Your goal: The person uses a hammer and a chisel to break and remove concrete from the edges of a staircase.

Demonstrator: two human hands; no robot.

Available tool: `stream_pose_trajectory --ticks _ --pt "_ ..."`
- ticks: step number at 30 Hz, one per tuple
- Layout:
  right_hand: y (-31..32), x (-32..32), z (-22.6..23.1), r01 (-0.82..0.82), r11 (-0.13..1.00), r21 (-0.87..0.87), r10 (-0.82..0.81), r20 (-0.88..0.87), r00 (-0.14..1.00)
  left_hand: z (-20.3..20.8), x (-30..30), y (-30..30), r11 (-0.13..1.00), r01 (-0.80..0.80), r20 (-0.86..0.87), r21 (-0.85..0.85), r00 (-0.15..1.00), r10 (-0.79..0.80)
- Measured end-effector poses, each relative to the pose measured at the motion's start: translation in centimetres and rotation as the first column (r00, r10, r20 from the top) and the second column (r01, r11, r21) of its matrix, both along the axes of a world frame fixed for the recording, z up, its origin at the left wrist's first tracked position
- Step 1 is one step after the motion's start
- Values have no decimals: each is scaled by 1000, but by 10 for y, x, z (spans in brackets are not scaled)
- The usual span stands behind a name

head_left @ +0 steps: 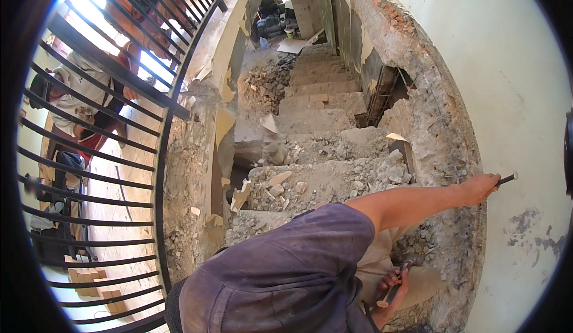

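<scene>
My left hand (480, 188) is stretched out to the right, its fingers closed round a dark metal chisel (508, 178). The chisel's flared round end points away, in front of the pale wall. Lower down, my right hand (392, 285) is wrapped round the handle of a hammer (410, 261) beside my bent knee in beige trousers. The hammer's dark head lies up near the knee, partly hidden. Under the left forearm runs the broken concrete edge (441, 124) of the wall, rough and chipped. My dark purple sleeve covers much of the lower middle.
Rubble-covered stairs (316, 103) run away ahead, with a heap of debris (265, 82) beside them. A hole (388, 97) with exposed rods opens in the right side. Black railings (161, 172) curve along the left; beyond them are people (83, 88) and cardboard boxes (95, 282).
</scene>
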State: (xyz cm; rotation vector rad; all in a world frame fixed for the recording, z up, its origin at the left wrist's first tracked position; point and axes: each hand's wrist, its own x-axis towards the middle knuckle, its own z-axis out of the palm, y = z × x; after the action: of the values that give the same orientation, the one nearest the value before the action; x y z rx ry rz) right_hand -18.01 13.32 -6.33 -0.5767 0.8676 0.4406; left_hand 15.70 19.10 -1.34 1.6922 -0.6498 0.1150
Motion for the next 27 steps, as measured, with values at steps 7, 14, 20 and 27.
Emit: stream_pose_trajectory --ticks 7,14,20,27 --pt "-4 -7 -13 35 999 -12 -35 37 999 6 -3 4 999 36 -92 32 995 -33" --pt "-3 -8 -15 56 998 -10 -55 19 998 -1 -4 7 1000 5 -32 -29 999 -6" --pt "-5 -9 -14 58 998 20 -58 30 998 -4 -2 6 1000 4 -34 -16 999 -5" --pt "-2 -5 -8 56 998 37 -57 31 998 -6 -1 7 999 27 -34 -29 999 -28"
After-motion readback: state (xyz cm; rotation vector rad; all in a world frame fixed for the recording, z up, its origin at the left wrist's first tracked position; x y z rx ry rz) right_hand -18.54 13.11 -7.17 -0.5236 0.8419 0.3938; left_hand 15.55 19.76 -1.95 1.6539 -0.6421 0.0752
